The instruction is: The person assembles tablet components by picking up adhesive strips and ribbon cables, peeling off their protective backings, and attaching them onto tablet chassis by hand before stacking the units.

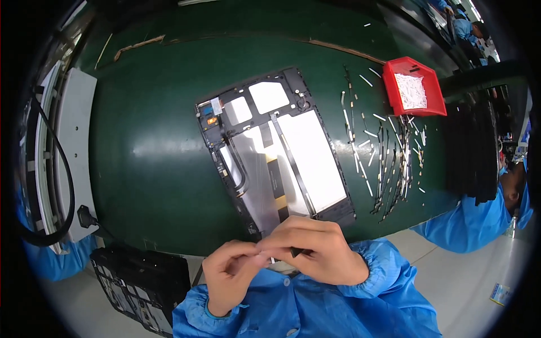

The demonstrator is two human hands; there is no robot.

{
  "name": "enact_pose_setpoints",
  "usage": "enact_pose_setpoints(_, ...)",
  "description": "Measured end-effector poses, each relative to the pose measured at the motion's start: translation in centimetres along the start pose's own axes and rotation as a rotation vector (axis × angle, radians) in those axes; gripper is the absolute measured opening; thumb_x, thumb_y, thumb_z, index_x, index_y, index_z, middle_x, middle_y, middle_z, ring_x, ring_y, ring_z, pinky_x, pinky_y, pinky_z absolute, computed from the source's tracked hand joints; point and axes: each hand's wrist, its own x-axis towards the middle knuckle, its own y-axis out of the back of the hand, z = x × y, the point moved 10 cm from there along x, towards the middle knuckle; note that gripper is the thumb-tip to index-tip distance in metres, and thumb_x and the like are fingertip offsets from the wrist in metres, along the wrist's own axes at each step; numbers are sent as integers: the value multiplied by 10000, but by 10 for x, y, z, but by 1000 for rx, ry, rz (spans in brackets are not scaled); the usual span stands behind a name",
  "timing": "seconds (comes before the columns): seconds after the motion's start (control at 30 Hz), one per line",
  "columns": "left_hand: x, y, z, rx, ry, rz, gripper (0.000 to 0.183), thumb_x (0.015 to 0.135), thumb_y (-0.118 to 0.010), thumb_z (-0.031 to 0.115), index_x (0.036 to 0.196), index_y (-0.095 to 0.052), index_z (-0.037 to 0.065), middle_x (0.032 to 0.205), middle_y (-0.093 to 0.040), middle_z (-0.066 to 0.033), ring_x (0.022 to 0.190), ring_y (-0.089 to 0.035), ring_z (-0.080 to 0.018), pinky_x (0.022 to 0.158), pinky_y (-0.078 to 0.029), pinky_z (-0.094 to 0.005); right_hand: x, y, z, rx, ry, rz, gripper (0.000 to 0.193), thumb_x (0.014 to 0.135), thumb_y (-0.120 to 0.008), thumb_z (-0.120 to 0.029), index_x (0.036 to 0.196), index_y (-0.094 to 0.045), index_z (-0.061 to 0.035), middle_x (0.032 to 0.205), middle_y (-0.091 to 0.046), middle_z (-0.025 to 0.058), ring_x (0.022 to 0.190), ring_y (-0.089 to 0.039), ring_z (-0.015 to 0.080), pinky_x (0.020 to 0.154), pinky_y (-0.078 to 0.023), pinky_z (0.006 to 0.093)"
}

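My left hand [230,271] and my right hand [318,250] meet in front of my chest, at the near edge of the green table. Thumbs and fingers are pinched together, tip to tip. A short white sliver shows just below the fingertips, and a small dark tip pokes out beneath my right fingers; what they belong to is mostly hidden. Right beyond the hands lies an opened flat tablet-like device [315,158], tilted slightly. Its black frame surrounds white and silvery panels, a flat dark cable [293,163] and a small orange part [212,120] at the upper left.
Right of the device lie several thin dark cable strips [386,169] among loose white slips. Behind them stands a red bin [434,96] of white strips. A white metal fixture [76,152] with a black cable borders the left. Black frames [143,281] sit lower left. Blue-sleeved people [468,225] flank me.
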Motion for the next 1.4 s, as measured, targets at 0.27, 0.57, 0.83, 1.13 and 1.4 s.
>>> enact_pose_setpoints(0.27,-3,-35,57,687,-677,-142,582,709,-686,-29,1249,-474,11,922,-672,-153,879,-656,-302,787,-485,-348,-20,17,-50,-245,274,-69,249,706,-610,62,935,-679,-10,859,-626,118,733,-637,219,618,-516,322)
enact_pose_setpoints(0.57,11,-37,59,856,-857,-155,470,726,-650,-49,1162,-485,8,787,-677,-85,812,-642,-262,799,-466,-405,-37,282,-77,-876,152,1068,170,849,-648,-100,948,-665,36,849,-676,115,759,-615,133,711,-474,229)
enact_pose_setpoints(0.83,36,-14,58,542,-641,-58,107,812,-631,16,907,-580,13,896,-687,-162,1024,-616,-314,966,-390,-460,-19,222,-62,-1014,-32,767,266,811,-662,-87,1068,-641,-21,920,-526,97,749,-540,160,565,-404,256)
enact_pose_setpoints(1.13,59,-10,65,588,-633,-105,160,691,-741,1,819,-673,66,982,-690,-133,1142,-562,-318,1039,-315,-474,0,23,-15,-418,98,22,273,730,-695,43,997,-669,-6,899,-563,96,749,-578,215,698,-480,293)
enact_pose_setpoints(1.4,61,-4,63,572,-617,-63,143,682,-756,37,794,-672,69,924,-702,-98,1084,-599,-299,1024,-339,-460,-11,1,-8,-606,397,68,282,656,-647,-82,931,-657,-20,894,-578,69,809,-570,214,679,-455,313)
